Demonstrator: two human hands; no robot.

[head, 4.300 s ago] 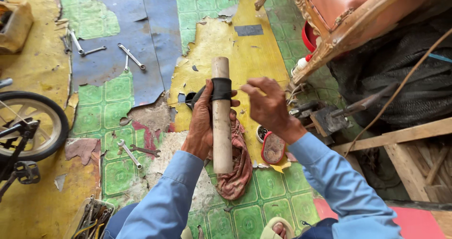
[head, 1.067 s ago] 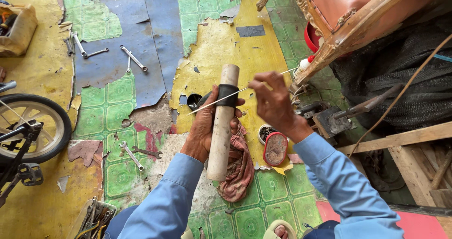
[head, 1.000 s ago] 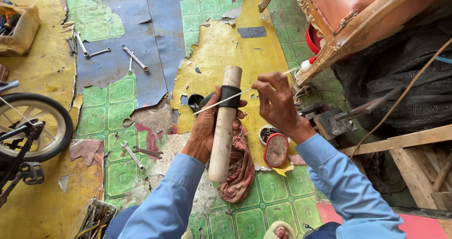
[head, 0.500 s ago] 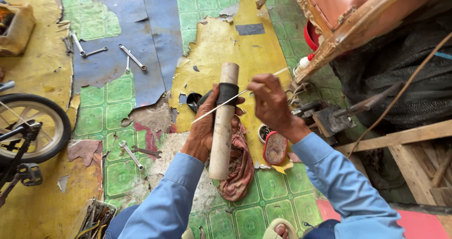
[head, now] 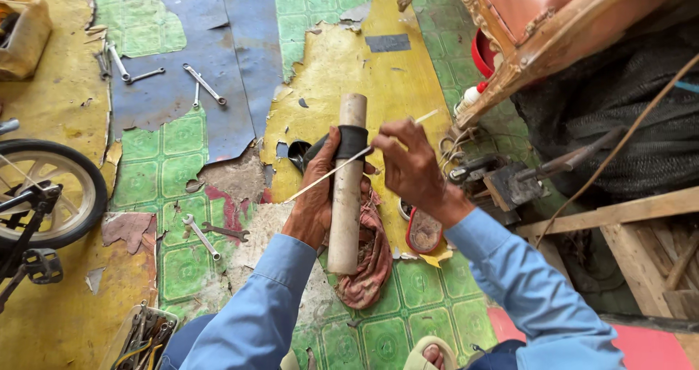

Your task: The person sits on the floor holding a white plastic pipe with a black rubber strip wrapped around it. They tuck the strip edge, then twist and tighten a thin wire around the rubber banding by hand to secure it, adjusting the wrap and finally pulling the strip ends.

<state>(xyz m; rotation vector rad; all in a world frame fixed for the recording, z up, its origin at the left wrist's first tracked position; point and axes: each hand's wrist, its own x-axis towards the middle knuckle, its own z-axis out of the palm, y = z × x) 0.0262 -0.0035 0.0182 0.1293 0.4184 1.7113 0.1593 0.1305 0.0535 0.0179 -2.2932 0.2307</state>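
Observation:
My left hand [head: 314,195] grips a pale wooden cylinder [head: 345,195] held upright, and presses a black rubber strip [head: 352,142] around its upper part. My right hand [head: 409,164] pinches a thin pale stick [head: 328,175] that slants down to the left across the black strip. Below the cylinder hangs a reddish patterned rag [head: 369,261]. Both sleeves are light blue.
Wrenches [head: 202,83] lie on the torn green, blue and yellow floor covering, with more wrenches [head: 211,233] near my left arm. A bicycle wheel [head: 45,195] stands at left. A small round tin [head: 422,231] and a dark cup [head: 298,154] sit nearby. Wooden furniture [head: 553,35] fills the right.
My right hand shifted the thin stick slightly across the black strip. Earlier, that hand held no stick over the cylinder and hovered beside it.

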